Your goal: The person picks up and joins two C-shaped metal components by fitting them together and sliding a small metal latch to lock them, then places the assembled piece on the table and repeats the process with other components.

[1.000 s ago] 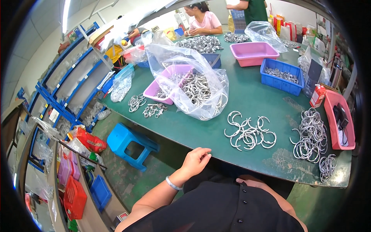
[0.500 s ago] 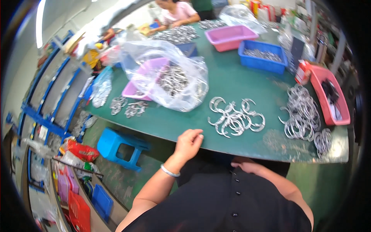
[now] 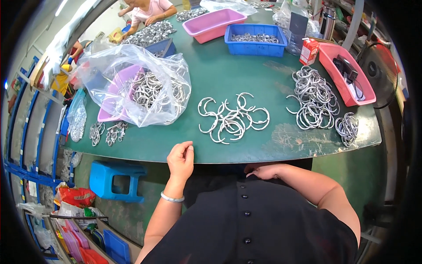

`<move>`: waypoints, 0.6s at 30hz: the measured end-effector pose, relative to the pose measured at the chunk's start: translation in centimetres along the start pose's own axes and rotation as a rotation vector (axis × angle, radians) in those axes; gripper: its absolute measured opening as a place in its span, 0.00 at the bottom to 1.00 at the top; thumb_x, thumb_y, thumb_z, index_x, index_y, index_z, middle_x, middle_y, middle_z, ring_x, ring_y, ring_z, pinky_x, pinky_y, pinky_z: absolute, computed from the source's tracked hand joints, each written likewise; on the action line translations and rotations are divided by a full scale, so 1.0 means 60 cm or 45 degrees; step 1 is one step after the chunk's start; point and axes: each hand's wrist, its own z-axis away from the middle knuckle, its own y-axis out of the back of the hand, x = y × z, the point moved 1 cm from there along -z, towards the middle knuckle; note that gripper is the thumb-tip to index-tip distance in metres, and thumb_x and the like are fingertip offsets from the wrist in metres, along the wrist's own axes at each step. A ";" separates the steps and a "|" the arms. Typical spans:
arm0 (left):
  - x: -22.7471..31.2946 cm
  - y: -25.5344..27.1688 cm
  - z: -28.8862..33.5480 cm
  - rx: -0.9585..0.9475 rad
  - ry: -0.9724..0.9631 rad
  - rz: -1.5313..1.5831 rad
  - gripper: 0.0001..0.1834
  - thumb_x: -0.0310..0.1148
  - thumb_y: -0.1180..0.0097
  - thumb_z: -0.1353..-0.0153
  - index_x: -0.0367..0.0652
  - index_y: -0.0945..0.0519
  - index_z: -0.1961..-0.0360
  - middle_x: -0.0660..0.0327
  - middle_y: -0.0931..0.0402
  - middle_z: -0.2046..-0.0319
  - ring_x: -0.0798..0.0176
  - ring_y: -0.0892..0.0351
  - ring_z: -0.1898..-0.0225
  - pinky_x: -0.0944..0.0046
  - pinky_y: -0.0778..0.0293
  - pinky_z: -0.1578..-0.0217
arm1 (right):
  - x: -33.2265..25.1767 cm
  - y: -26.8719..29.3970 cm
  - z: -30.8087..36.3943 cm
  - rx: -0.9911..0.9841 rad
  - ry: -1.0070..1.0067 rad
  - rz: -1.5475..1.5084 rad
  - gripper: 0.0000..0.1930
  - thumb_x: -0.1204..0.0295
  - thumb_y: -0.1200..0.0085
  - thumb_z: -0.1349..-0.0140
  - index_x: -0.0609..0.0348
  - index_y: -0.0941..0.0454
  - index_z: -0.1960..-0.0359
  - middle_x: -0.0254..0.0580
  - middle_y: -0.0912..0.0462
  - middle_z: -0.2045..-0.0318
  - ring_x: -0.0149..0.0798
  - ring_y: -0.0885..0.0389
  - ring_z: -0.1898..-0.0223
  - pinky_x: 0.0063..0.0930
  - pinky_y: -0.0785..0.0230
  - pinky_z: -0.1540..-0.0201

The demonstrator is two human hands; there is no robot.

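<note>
My left hand [image 3: 181, 159] rests at the table's front edge, fingers curled in with no object showing in them. My right hand [image 3: 265, 170] lies low against my black shirt by the table edge; most of its fingers are hidden. Beyond my left hand, a loose group of C-shaped silver metal bangles [image 3: 233, 123] is spread on the green table [image 3: 220, 79]. Farther right lies a bigger heap of bangles [image 3: 313, 99], with a small bundle of rings [image 3: 347, 129] beside it. Neither hand touches any of them.
Left on the table, a clear plastic bag [image 3: 176, 66] of metal rings overlaps a purple tray [image 3: 107, 108]. A pink tray [image 3: 215, 25], a blue tray [image 3: 257, 49] and a red tray [image 3: 351, 83] stand beyond. A co-worker [image 3: 151, 11] sits across. A blue stool [image 3: 102, 180] stands left.
The view has swung to the right, so the table's things sit farther left in it. My left hand stays curled at the table edge, and my right hand remains low.
</note>
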 end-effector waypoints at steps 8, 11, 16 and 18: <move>-0.001 0.002 0.001 -0.013 0.045 0.015 0.05 0.22 0.48 0.49 0.35 0.24 0.69 0.63 0.29 0.78 0.76 0.33 0.79 0.77 0.35 0.77 | -0.052 0.016 0.000 0.490 0.299 0.542 0.15 0.64 0.49 0.49 0.60 0.26 0.63 0.48 0.24 0.65 0.46 0.28 0.62 0.38 0.38 0.58; -0.001 0.010 0.007 -0.021 0.060 0.019 0.05 0.23 0.48 0.48 0.34 0.24 0.69 0.62 0.28 0.77 0.74 0.33 0.79 0.76 0.35 0.77 | -0.057 0.016 -0.011 0.425 0.449 0.666 0.16 0.63 0.48 0.49 0.60 0.26 0.63 0.49 0.24 0.65 0.47 0.28 0.62 0.39 0.38 0.58; 0.029 0.032 0.058 -0.121 -0.202 -0.038 0.03 0.23 0.47 0.51 0.39 0.23 0.73 0.58 0.27 0.79 0.64 0.28 0.81 0.69 0.31 0.79 | -0.028 0.017 0.013 0.209 0.541 0.261 0.19 0.59 0.57 0.41 0.62 0.30 0.55 0.49 0.27 0.57 0.43 0.31 0.54 0.34 0.41 0.49; 0.013 0.026 0.109 -0.400 -0.130 0.123 0.05 0.25 0.45 0.51 0.41 0.24 0.71 0.59 0.27 0.78 0.64 0.27 0.79 0.69 0.30 0.77 | -0.040 0.017 0.045 -0.138 0.222 0.188 0.27 0.52 0.65 0.38 0.69 0.32 0.53 0.54 0.30 0.53 0.46 0.33 0.51 0.34 0.43 0.47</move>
